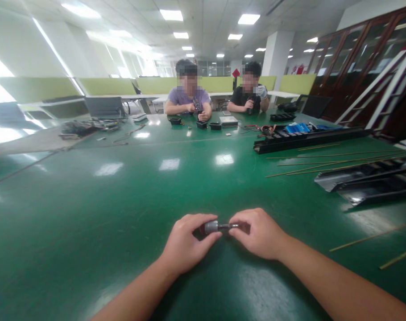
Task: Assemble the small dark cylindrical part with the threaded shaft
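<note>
Just above the green tabletop (132, 209), I hold a small silver cylinder with a thin metal shaft (211, 227), lying about level between my two hands. My left hand (184, 243) is closed round the cylinder's thicker end, thumb and fingers on either side. A dark reddish part shows inside that grip, mostly hidden. With thumb and forefinger, my right hand (261, 234) pinches the shaft's far tip. What kind of tool or part this is cannot be made out.
Black metal channels (310, 139) and thin brass-coloured rods (323, 167) lie at the right. Across the table sit two people (189, 98), handling dark parts beside small black boxes (215, 126). Tangled cables and parts (85, 127) lie far left. A stepladder (387, 89) stands behind right.
</note>
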The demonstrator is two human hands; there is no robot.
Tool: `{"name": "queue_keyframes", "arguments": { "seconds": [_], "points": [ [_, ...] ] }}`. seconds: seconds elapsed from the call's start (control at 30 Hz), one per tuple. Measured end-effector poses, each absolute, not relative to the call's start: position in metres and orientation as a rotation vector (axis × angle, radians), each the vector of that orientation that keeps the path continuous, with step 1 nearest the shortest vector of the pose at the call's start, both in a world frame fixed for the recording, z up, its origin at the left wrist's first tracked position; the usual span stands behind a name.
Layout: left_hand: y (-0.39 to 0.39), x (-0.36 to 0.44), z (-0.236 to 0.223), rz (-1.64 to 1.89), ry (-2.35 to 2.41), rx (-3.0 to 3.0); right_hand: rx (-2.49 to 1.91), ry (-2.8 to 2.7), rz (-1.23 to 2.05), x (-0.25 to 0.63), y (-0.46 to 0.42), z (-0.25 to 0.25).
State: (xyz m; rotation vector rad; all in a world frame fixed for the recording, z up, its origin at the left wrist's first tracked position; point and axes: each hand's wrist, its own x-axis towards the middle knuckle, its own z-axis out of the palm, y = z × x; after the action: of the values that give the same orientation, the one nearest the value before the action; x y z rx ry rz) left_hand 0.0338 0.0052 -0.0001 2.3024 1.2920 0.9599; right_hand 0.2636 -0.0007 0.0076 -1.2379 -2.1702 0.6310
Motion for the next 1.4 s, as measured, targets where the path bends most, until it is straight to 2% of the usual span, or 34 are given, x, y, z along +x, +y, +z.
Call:
{"name": "queue_keyframes", "arguments": {
  "seconds": [1.4],
  "points": [
    [0.0084,0.0318,0.0013,0.923,1.353,2.238,-1.290,-2.165,0.590,0.2672,0.0022,0.0090]
  ]
}}
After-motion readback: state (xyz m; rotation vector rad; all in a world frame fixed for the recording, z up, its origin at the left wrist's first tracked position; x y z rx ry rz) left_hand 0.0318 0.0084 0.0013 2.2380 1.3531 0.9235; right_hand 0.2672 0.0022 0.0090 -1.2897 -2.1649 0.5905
